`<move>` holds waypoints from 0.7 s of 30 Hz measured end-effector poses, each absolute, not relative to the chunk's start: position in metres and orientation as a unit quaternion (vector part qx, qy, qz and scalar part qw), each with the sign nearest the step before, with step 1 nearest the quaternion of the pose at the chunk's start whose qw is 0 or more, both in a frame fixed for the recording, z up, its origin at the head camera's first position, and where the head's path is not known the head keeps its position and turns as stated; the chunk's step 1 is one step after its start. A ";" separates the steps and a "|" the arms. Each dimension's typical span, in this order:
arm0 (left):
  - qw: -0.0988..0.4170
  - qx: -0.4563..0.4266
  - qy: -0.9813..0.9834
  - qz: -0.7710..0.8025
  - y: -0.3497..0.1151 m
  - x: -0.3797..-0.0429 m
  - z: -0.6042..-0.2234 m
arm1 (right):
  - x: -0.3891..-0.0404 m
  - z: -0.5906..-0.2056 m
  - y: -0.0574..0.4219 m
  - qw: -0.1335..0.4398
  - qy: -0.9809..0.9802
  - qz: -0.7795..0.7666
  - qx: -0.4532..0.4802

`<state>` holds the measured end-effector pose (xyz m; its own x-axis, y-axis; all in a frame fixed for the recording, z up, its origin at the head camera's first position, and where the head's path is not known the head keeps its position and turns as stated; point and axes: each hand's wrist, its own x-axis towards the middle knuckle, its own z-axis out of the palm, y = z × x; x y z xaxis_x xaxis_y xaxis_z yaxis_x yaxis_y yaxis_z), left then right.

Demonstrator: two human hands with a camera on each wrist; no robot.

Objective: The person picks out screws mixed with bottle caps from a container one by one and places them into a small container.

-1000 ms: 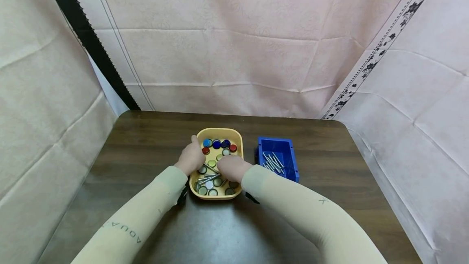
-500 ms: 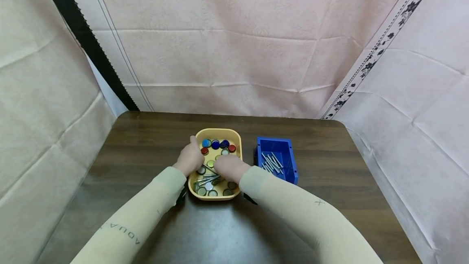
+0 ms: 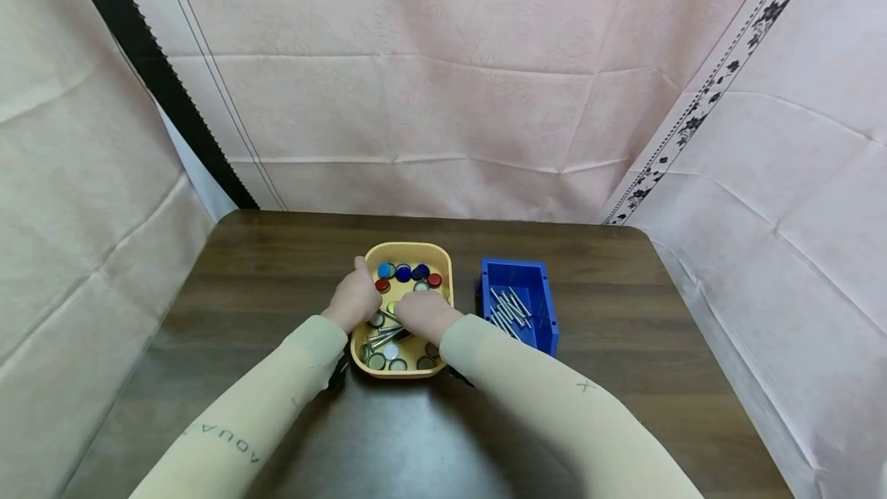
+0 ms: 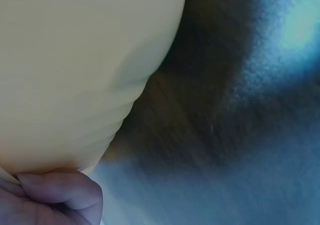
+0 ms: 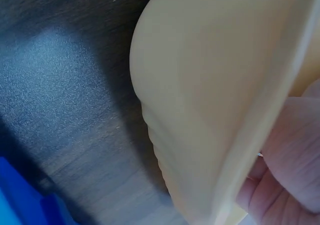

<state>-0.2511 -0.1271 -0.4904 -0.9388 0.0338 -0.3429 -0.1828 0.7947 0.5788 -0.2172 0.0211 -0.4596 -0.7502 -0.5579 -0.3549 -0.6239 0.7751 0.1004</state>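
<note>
"What does the work stand in?"

"A dark wood-grain table [image 3: 610, 291], pale creased cloth [image 3: 416, 98] hanging behind and at both sides, with a floral border [image 3: 715, 97] down the right. Glare lies on the near surface."

"And the yellow tray [image 3: 409, 254]?"

"On the table near its far edge, bearing bottle caps [image 3: 403, 273] and metal screws [image 3: 383, 337]. The person's left hand [image 3: 353, 297] grips its left rim."

"The right hand [image 3: 426, 313]?"

"Over the right rim, inside the tray by the screws; whether its fingers pinch anything cannot be told."

"Any edges to mind?"

"The far corners are rounded. A blue bin [image 3: 513, 262] leaves a narrow gap right of the tray; wood stretches wide beyond it and leftward."
</note>
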 end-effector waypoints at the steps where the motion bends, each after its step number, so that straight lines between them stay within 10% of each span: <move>1: 0.171 -0.041 0.931 0.319 -0.128 -0.251 -0.491 | -0.217 -0.460 0.021 0.156 0.930 0.105 -0.317; 21: 0.174 -0.054 0.929 0.322 -0.124 -0.252 -0.489 | -0.222 -0.454 0.035 0.170 0.925 0.076 -0.332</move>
<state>-0.2521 -0.1242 -0.4886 -0.9339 0.0122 -0.3573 -0.2112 0.7875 0.5790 -0.2215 0.0350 -0.4544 -0.7213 -0.5884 -0.3654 -0.6404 0.7675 0.0283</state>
